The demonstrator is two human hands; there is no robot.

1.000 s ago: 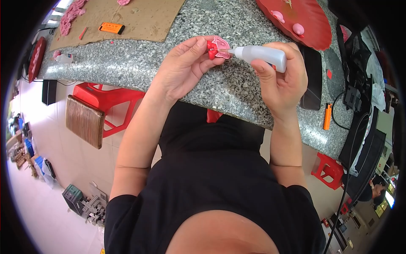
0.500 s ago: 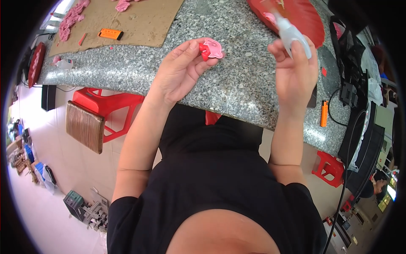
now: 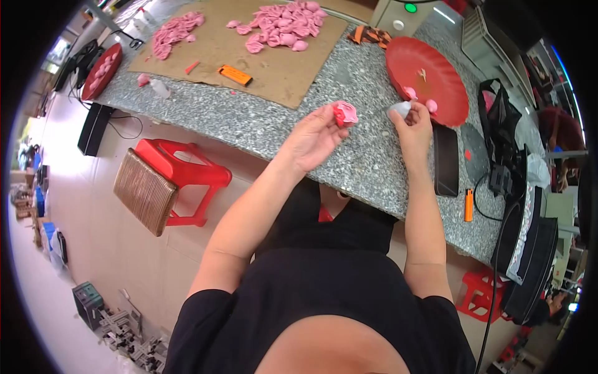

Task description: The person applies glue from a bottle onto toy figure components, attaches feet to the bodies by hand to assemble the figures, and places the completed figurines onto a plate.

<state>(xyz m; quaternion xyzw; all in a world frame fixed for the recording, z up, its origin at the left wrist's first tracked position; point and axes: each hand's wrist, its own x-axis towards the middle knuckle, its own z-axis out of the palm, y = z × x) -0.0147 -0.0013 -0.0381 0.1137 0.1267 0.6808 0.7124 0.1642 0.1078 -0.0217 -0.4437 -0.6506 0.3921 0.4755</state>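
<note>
My left hand (image 3: 314, 138) is over the granite tabletop (image 3: 364, 156), its fingers closed on a small pink and red molded piece (image 3: 346, 114). The pink hollow side of the piece faces up, and its red part lies against my thumb. To the right, my right hand (image 3: 416, 129) grips a small whitish squeeze bottle (image 3: 400, 111) between thumb and fingers. The bottle is by the near left side of a red scalloped tray (image 3: 430, 56). A few pink pieces (image 3: 431, 106) sit in the tray, just beyond my right fingers.
Brown cardboard (image 3: 280, 78) carries heaps of pink pieces (image 3: 286, 25) and an orange-black object (image 3: 235, 75). Another small bottle (image 3: 160, 88) stands left. A dark flat case (image 3: 446, 168) and an orange tool (image 3: 468, 206) lie right. A red stool (image 3: 199, 171) stands below.
My view has shifted, bringing more of the table into sight. My right hand has lowered the bottle from its raised, tilted position toward the tray's near side. My left hand still holds the piece.
</note>
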